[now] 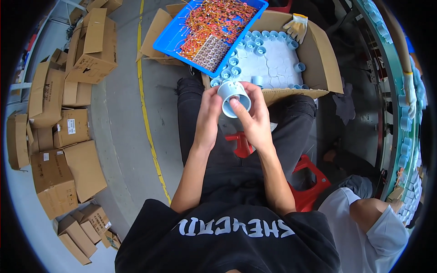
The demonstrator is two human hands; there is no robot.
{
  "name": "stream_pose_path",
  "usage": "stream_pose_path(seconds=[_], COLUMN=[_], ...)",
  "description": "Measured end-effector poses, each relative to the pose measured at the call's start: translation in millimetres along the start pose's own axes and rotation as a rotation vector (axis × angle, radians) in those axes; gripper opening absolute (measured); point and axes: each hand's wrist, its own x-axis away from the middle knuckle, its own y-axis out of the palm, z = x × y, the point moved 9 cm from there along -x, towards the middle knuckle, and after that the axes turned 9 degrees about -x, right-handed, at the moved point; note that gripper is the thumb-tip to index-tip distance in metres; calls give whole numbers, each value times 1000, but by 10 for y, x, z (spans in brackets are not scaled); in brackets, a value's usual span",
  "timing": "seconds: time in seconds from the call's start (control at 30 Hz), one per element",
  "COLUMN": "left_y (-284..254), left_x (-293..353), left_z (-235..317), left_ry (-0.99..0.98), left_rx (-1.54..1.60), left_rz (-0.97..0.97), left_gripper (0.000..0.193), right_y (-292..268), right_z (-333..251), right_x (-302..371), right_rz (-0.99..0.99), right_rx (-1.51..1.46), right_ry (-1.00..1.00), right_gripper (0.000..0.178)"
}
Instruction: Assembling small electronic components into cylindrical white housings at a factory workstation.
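Observation:
Both my hands hold a light-blue plastic cup-shaped housing [227, 91] in front of my lap, its round opening tilted toward me. My left hand [208, 116] grips its left side. My right hand [257, 119] wraps the right side, with the thumb reaching into the opening. A small brownish thing shows at that thumb's tip, too small to make out. Just beyond stands a blue tray [165, 44] of tangled orange-red wires [214, 20] with a block of small round metallic parts [211, 53]. Similar light-blue housings [260, 50] line the edges of an open carton [325, 57].
A white-and-yellow work glove [297, 27] hangs on the carton's far edge. Brown cardboard boxes [73, 127] are piled at left, past a yellow floor line [148, 118]. A red stool [312, 179] and another person in a white shirt [359, 227] are at lower right, beside a green-edged workbench [391, 86].

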Motion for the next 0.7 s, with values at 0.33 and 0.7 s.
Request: stream_pose_path(seconds=[0.33,0.7], left_y=[115,311], left_x=[66,81], left_z=[340,425], left_ry=[129,198], left_rx=[-371,-463], left_rz=[-7,-47], left_gripper=[42,38], right_y=[-110,-65], right_z=[-95,-313], right_x=[131,190], right_rz=[91,173], right_rx=[142,209], right_ry=[-24,-218], right_gripper=[42,43])
